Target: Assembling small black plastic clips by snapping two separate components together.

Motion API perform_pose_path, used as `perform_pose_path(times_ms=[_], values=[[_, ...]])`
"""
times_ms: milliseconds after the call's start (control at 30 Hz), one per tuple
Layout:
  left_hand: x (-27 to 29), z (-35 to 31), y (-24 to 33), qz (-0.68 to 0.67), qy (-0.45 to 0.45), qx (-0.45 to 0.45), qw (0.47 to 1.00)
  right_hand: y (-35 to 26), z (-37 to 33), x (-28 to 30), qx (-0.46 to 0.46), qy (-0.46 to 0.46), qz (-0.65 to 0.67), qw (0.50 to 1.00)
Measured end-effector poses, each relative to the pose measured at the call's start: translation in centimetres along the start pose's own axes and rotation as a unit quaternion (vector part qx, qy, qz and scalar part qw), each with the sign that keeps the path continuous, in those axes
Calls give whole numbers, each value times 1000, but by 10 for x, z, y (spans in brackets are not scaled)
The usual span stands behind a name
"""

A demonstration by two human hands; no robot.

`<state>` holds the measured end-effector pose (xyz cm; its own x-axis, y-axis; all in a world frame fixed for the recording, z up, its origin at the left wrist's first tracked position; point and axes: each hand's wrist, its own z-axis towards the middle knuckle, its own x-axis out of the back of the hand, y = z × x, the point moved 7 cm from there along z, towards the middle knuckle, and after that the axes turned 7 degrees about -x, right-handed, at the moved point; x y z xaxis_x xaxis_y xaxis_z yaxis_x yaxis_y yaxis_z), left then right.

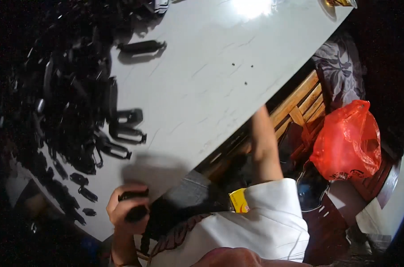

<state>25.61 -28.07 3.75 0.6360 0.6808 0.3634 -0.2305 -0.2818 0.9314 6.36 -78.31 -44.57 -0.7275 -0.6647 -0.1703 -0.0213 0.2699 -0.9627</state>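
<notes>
- Gripped in the left hand (124,209) at the near table edge: a small black plastic part (134,205), fingers curled around it, thumb side toward the body.
- Long axis of the held part roughly upright in the view, leaning a little rightward at its top; top end blurred, exact shape hard to tell.
- Left hand far nearer to the stock than the right: a heap of like black plastic parts (73,111) just up and to the left, spilling along the table's left side.
- Closest loose pieces: a loop-shaped black clip (127,132) and another below it (113,149), above the left hand and apart from it; one more long piece (142,46) alone, well up the table.
- Right forearm (264,147) stretched away under or past the right table edge, toward a wooden chair (300,109); right hand hidden, state impossible to tell.
- Broad bare stretch of white tabletop (219,71) to the upper right of the left hand, open for moving; table edge running diagonally from lower left to upper right.
- Off the table, right: a red plastic bag (346,140) on the chair seat, well apart from both hands.
- Small yellow box (239,201) against the white sleeve, near the lap.
</notes>
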Motion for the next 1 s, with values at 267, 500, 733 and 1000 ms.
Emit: perform_pose_path(times_ms=[267,500,733,1000], values=[[5,-4,9,77,-47,12,996,43,-240,-54,-211,161,-29,964],[8,-17,9,123,-15,-27,992,70,-210,-89,-366,288,-70,882],[8,-19,35,33,-67,-247,966,65,-200,-156,-503,394,-123,760],[3,-9,17,118,17,-34,992,106,-203,-179,-517,285,-306,747]])
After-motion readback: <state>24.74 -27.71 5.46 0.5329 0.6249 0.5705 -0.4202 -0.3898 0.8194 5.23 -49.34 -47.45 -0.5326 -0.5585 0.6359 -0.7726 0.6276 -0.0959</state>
